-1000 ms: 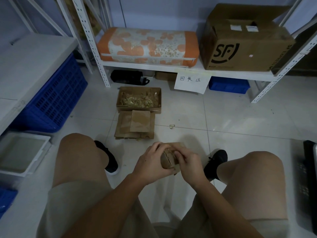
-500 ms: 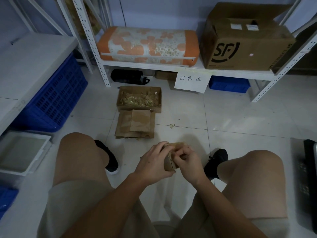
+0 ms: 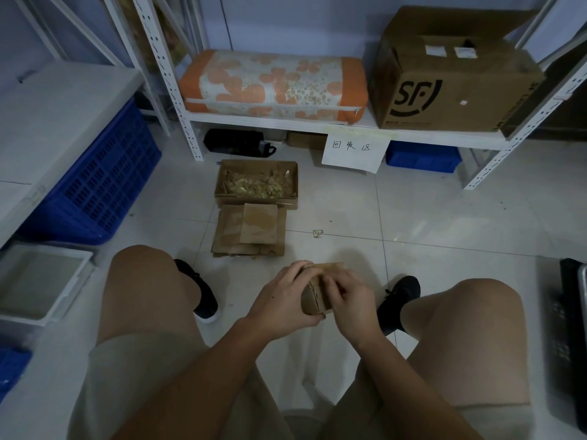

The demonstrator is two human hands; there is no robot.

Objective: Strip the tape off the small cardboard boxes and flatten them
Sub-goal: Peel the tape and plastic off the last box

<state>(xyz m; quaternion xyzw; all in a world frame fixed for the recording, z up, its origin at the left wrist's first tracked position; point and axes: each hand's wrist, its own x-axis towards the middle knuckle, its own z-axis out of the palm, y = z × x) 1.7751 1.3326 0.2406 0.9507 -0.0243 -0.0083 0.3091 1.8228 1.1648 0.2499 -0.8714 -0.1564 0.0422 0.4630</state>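
A small brown cardboard box is held between my knees above the floor. My left hand grips it from the left, fingers curled over its top and thumb under it. My right hand covers its right side with curled fingers on the flap edge; whether they pinch tape is hidden. One flap sticks out behind the hands. Further ahead on the floor lies a pile of flattened boxes, and behind it an open carton of stripped tape.
A scrap of tape lies on the tiles to the right of the pile. A blue crate and white tray stand at left. The shelf ahead carries an orange cushion and an SF carton. A dark bin is at right.
The small box has turned in my hands, and its flap now shows behind them. My right hand's fingers have shifted along its right side. Both hands stay on it.
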